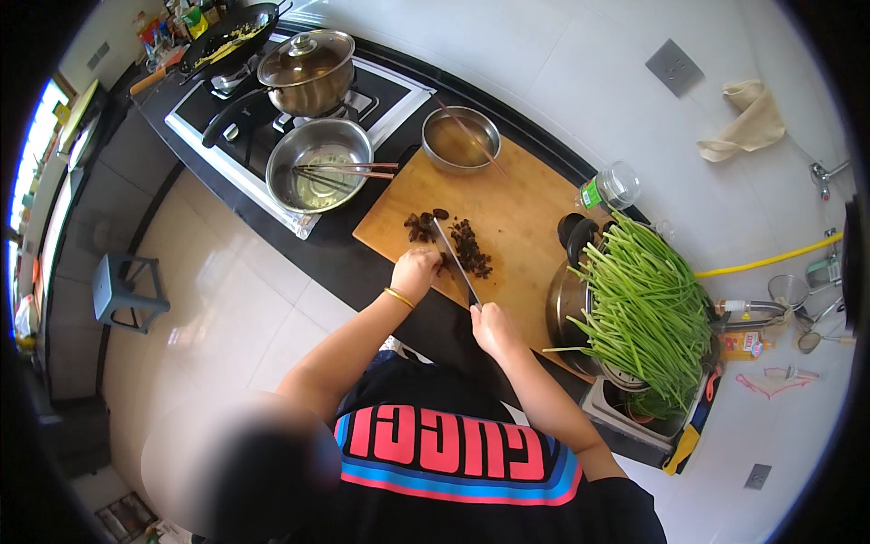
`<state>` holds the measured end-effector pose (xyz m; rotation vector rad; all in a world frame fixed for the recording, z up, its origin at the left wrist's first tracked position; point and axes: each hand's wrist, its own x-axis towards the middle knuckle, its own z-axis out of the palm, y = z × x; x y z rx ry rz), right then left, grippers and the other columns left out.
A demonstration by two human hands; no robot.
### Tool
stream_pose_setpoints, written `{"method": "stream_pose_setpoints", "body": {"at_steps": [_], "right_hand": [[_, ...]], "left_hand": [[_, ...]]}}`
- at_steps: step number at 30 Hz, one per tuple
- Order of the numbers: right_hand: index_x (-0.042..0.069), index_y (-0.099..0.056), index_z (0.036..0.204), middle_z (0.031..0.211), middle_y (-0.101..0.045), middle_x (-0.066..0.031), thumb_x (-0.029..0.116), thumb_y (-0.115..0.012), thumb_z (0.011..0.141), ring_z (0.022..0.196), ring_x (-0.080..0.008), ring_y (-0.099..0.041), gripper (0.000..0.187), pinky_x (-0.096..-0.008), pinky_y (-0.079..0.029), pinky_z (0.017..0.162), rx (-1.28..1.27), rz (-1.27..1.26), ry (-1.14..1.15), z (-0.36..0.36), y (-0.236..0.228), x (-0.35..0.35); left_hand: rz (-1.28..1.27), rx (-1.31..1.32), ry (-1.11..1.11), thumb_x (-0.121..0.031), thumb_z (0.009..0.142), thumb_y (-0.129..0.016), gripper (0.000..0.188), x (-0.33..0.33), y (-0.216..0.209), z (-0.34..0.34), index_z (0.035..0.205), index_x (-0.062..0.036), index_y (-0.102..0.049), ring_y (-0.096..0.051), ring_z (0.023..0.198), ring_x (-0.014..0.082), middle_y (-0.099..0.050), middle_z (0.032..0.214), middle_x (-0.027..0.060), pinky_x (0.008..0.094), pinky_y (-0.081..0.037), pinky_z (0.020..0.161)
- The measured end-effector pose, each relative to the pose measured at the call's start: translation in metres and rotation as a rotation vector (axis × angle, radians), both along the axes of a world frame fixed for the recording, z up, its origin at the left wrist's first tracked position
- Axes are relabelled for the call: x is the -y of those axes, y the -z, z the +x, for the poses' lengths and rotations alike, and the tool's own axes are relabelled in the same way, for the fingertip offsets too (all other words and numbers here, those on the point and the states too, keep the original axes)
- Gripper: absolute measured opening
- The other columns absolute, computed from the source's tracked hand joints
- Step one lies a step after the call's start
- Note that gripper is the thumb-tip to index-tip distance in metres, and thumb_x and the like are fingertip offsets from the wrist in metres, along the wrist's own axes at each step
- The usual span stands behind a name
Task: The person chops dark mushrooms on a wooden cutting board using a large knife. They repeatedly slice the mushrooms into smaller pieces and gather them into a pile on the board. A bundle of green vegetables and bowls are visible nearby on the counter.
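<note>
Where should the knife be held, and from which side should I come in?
Take the knife by its handle end, probably from the person's near side: that end, mostly covered by the right hand, points back toward the body. The blade slants away leftward past dark chopped pieces, close to the left hand, so avoid it there.

Open board [530,240] between knife [456,257] and green stalks [643,308], bowl [450,164] beyond.

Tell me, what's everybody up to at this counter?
A person's right hand grips a knife over a wooden board. The left hand is beside the blade; whether it holds any food is unclear. Dark chunks lie left of the blade, finer bits right of it. Greens are heaped at the board's right.
</note>
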<state>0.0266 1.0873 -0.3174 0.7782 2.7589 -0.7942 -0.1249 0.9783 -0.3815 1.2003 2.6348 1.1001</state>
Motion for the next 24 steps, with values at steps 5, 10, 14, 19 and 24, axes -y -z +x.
{"method": "stream_pose_setpoints", "body": {"at_steps": [5,10,14,19,24], "right_hand": [[-0.005,-0.059,0.069,0.069,-0.057,-0.0273,0.026,-0.047,0.086,0.069,-0.0430,-0.057,0.038,-0.0466,-0.045,0.063,0.000,-0.024,0.003,0.004,-0.021,-0.005],[-0.004,-0.059,0.066,0.067,-0.057,-0.0269,0.025,-0.048,0.086,0.066,-0.0426,-0.057,0.037,-0.0474,-0.045,0.061,0.049,0.032,-0.078,0.013,-0.020,-0.005],[-0.005,-0.058,0.066,0.065,-0.056,-0.0265,0.026,-0.050,0.085,0.064,-0.0431,-0.056,0.038,-0.0487,-0.043,0.059,0.029,0.028,-0.078,0.013,-0.012,-0.003],[-0.005,-0.057,0.064,0.066,-0.056,-0.0278,0.028,-0.048,0.086,0.066,-0.0438,-0.056,0.041,-0.0484,-0.044,0.061,-0.058,-0.041,-0.021,0.017,0.001,-0.012],[-0.007,-0.059,0.069,0.071,-0.057,-0.0284,0.031,-0.050,0.084,0.071,-0.0435,-0.057,0.042,-0.0476,-0.045,0.065,-0.022,-0.022,0.138,0.021,-0.019,-0.018]], "left_hand": [[0.136,0.061,-0.049,-0.011,0.069,-0.062,0.006,0.008,0.000,0.000,0.070,-0.0051,-0.060,-0.055,0.076,0.0285,-0.055,0.073,0.0097,0.0357,-0.046,0.070],[0.141,0.020,-0.066,-0.010,0.068,-0.062,0.006,0.010,0.002,0.001,0.069,-0.0041,-0.060,-0.054,0.079,0.0294,-0.054,0.075,0.0115,0.0358,-0.045,0.071],[0.100,-0.008,-0.044,-0.008,0.067,-0.061,0.005,0.007,0.006,0.000,0.069,-0.0036,-0.060,-0.054,0.078,0.0295,-0.054,0.074,0.0122,0.0358,-0.045,0.072],[0.082,0.023,-0.005,-0.007,0.066,-0.061,0.008,0.005,0.003,-0.005,0.074,-0.0035,-0.061,-0.054,0.080,0.0294,-0.054,0.078,0.0118,0.0355,-0.045,0.073],[0.107,-0.071,0.271,-0.006,0.066,-0.062,0.024,-0.002,-0.003,-0.030,0.090,-0.0053,-0.061,-0.053,0.087,0.0295,-0.055,0.090,0.0119,0.0357,-0.045,0.077]]}}
